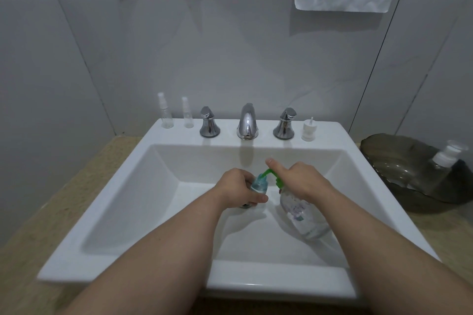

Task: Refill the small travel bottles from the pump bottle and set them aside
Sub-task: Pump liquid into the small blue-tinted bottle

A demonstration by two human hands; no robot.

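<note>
Over the sink [133, 212], the left hand [236, 190] is gripping a small bottle [258, 184] under the nozzle while the right hand [302, 181], fingers wrapped, is pressing the pump bottle [302, 215], catching drips.

Both forearms reach to mid-frame; the left hand [236, 188] is curled closed, the right hand [300, 180] gripping, index finger extended.

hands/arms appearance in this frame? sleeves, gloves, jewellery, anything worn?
Both forearms are bare right up to the bottom edge of the picture: no sleeves show. The left hand and right hand are ungloved. No rings, watch, wristband or bracelet visible on the wrists or on the fingers that show. No marks or tattoos stand out. Nails look short and unpainted where visible, though the view is a bit soft.
</note>
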